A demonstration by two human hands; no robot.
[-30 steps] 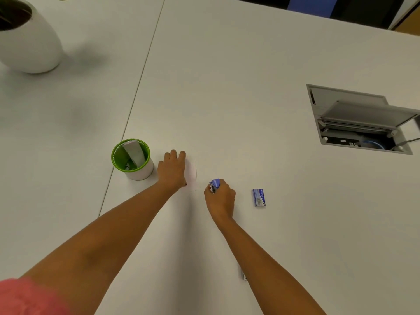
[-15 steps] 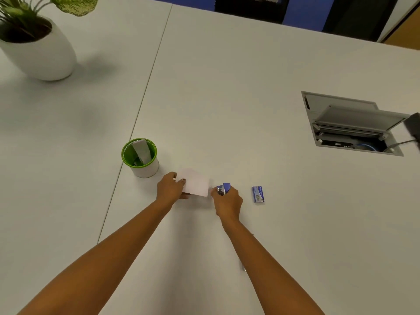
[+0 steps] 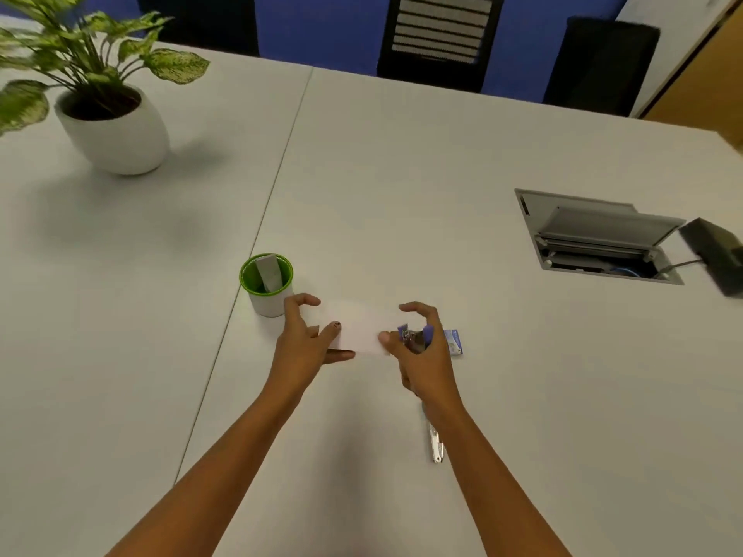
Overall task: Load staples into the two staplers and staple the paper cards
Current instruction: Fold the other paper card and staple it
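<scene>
Left hand pinches the card at its nine-o'clock edge; right hand grips the stapler at the card's three o'clock.

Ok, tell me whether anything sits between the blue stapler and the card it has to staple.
No separate object does. The left hand holds the card with one edge close by the blue stapler in the right hand. Only that hand's own thumb lies at the card's edge, beside the stapler's front.
</scene>
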